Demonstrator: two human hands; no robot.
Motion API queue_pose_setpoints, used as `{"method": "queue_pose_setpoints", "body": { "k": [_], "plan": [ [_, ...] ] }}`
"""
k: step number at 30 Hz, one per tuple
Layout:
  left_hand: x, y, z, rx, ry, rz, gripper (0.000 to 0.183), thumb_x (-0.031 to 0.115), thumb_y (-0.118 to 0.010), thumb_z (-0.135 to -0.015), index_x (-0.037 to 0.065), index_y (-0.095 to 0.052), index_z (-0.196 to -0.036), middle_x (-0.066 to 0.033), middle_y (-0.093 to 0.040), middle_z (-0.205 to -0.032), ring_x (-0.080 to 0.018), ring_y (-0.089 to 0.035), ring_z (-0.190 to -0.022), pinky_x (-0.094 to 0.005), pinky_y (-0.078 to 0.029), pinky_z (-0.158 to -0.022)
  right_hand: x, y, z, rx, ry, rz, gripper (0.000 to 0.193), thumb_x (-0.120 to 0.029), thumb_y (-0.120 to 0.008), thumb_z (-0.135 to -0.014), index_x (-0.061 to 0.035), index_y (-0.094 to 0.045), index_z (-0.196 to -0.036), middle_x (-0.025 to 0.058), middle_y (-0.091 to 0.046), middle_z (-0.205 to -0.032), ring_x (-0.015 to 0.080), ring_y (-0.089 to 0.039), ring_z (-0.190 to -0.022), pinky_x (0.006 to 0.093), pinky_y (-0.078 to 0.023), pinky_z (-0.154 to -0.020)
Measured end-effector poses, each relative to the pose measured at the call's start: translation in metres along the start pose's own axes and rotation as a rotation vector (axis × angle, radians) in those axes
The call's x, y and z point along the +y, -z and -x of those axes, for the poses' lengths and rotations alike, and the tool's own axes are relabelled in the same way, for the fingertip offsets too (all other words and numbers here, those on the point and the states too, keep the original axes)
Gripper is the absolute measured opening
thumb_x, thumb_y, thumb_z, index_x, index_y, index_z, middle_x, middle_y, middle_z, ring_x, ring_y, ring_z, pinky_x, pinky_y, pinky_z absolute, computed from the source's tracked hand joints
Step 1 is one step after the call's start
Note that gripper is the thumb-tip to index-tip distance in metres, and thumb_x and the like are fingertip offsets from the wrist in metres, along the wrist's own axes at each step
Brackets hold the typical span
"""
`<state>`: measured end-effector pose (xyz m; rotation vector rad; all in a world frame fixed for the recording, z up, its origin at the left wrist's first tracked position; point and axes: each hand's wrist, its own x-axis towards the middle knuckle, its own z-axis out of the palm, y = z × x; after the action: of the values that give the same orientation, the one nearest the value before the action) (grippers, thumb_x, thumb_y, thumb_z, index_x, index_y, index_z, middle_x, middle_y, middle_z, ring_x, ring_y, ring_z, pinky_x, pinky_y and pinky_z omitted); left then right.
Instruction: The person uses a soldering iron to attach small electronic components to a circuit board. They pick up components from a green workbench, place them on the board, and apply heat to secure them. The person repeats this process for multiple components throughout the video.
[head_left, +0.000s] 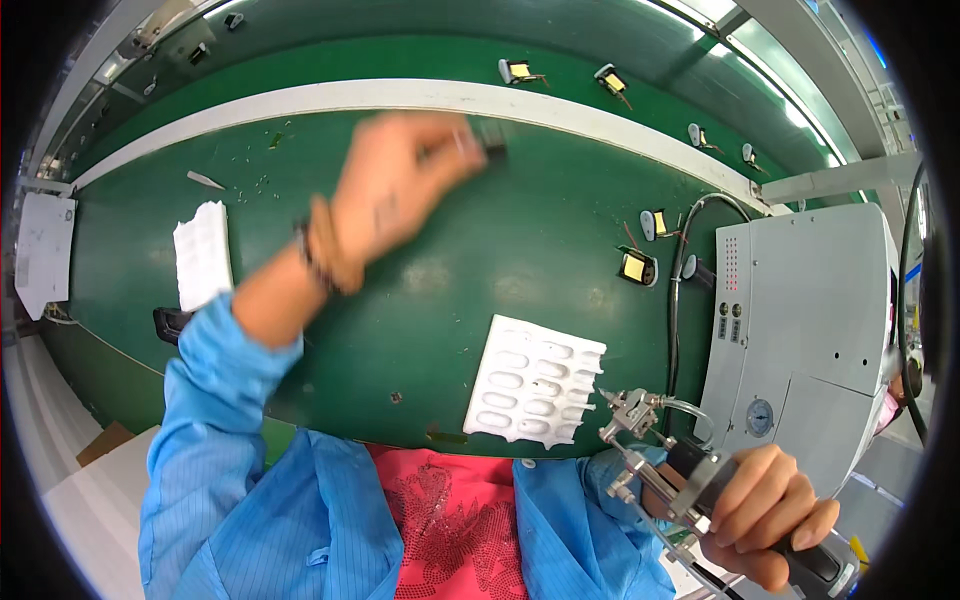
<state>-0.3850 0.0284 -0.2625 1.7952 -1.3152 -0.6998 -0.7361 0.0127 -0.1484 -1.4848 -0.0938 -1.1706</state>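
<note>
My left hand (405, 175), smeared by motion, reaches over the far side of the green bench. Its thumb and forefinger pinch a small dark part (493, 150), too blurred to make out its kind. At the lower right, my right hand (765, 515) is wrapped around the black grip of a hand tool (690, 490) with metal fittings and thin hoses. The tool's narrow metal tip points left, beside a white moulded tray (530, 385) with rows of oval hollows.
A grey machine (800, 300) with a gauge and black cable stands at right. Near it lie small parts with yellow blocks (635, 267); several more sit on the green strip beyond the white rail (400, 95). At left are a white foam piece (203, 255) and a black object (172, 324).
</note>
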Motion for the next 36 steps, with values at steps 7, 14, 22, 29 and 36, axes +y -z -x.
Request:
{"method": "queue_pose_setpoints", "body": {
  "k": [7, 14, 22, 29, 36],
  "plan": [
    [-0.066, -0.001, -0.14, 0.185, -0.523, -0.562, 0.033, 0.026, -0.069, -0.09, 0.005, -0.067, -0.115, -0.017, -0.068, -0.114, -0.0341, -0.063, -0.107, -0.0406, -0.05, -0.094, 0.008, -0.01, -0.01, 0.024, -0.055, -0.006, 0.036, -0.028, -0.072, -0.091, -0.0076, -0.047, -0.106, 0.004, -0.05, -0.072, 0.0156, -0.051, -0.052, 0.0277, -0.047, -0.044],
    [-0.067, -0.026, -0.169, 0.044, -0.306, -0.625, 0.027, 0.018, -0.063, -0.094, 0.006, -0.065, -0.118, -0.0159, -0.07, -0.111, -0.0342, -0.065, -0.102, -0.0406, -0.051, -0.089, 0.008, -0.008, -0.009, 0.027, -0.045, -0.001, 0.034, -0.026, -0.071, -0.092, -0.0078, -0.048, -0.106, 0.0048, -0.051, -0.075, 0.0154, -0.052, -0.054, 0.0276, -0.047, -0.046],
    [0.031, -0.051, 0.032, -0.238, -0.577, 0.017, 0.026, 0.006, -0.075, -0.083, 0.001, -0.068, -0.107, -0.0136, -0.069, -0.102, -0.0299, -0.068, -0.094, -0.0364, -0.055, -0.083, 0.016, -0.006, 0.002, 0.134, 0.05, 0.045, 0.038, -0.028, -0.078, -0.087, -0.0064, -0.05, -0.101, 0.0001, -0.056, -0.062, 0.009, -0.058, -0.047, 0.0206, -0.052, -0.044],
    [0.016, -0.089, 0.103, -0.192, -0.509, 0.04, 0.027, 0.004, -0.079, -0.074, 0.002, -0.071, -0.1, -0.0114, -0.068, -0.1, -0.0283, -0.066, -0.092, -0.0369, -0.053, -0.079, 0.024, -0.014, -0.005, 0.081, 0.027, 0.031, 0.038, -0.029, -0.076, -0.088, -0.0072, -0.05, -0.104, 0.0002, -0.056, -0.064, 0.0089, -0.058, -0.048, 0.0211, -0.052, -0.044],
    [0.006, -0.105, 0.114, -0.067, -0.409, 0.109, 0.031, 0.008, -0.084, -0.068, 0.003, -0.072, -0.097, -0.0102, -0.071, -0.098, -0.0284, -0.066, -0.097, -0.0377, -0.053, -0.082, 0.056, -0.024, -0.015, 0.028, -0.009, 0.073, 0.038, -0.031, -0.074, -0.09, -0.0089, -0.05, -0.108, -0.0006, -0.056, -0.067, 0.0079, -0.055, -0.049, 0.0201, -0.048, -0.043]
  ]
}}
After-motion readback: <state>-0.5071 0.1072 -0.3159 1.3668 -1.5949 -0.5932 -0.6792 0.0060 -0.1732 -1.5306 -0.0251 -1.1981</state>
